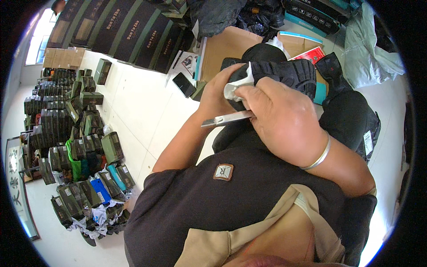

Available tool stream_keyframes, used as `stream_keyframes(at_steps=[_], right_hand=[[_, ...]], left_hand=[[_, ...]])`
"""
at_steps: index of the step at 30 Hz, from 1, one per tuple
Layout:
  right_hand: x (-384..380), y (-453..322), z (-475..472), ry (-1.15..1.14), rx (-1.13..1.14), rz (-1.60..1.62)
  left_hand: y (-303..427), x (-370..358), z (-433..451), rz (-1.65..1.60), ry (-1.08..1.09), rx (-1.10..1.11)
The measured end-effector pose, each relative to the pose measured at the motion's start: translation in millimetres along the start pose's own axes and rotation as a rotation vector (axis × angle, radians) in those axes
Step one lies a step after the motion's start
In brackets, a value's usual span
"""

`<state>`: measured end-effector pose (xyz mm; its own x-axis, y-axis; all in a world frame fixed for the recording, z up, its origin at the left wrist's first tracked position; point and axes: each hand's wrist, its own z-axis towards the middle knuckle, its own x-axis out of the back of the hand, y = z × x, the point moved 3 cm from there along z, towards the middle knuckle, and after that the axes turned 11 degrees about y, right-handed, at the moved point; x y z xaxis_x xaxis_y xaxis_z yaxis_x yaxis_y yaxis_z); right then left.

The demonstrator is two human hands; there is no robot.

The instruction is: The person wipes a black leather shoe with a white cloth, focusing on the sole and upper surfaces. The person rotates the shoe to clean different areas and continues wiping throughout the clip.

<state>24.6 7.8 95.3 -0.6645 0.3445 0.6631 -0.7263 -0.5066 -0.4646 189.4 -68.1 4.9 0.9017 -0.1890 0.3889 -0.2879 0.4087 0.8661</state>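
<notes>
A black shoe (283,71) with a chunky ridged sole is up in front of my chest, sole partly turned to view. My left hand (217,88) grips it from the left; some of its fingers are hidden behind the shoe. My right hand (283,113) presses a crumpled white cloth or tissue (239,84) against the shoe between thumb and fingers. Also tucked in that hand is a utility knife (232,118), its blade pointing left. A metal bangle (321,156) circles my right wrist.
Beyond my knees lie an open cardboard box (222,46) and black plastic bags (260,16). A phone (183,84) rests on the tiled floor (133,113). Large dark cartons (116,30) stand at the upper left; many shoe boxes (56,113) fill the left side. A pale plastic sack (367,53) sits at right.
</notes>
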Motion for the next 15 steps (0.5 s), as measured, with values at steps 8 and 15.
stream_keyframes(at_steps=[8,15], right_hand=[[13,20,-12,-0.032,-0.024,-0.031],[22,42,-11,-0.016,-0.099,0.228]], left_hand=[[14,1,3,0.110,0.008,-0.134],[26,0,4,0.128,-0.025,-0.146]])
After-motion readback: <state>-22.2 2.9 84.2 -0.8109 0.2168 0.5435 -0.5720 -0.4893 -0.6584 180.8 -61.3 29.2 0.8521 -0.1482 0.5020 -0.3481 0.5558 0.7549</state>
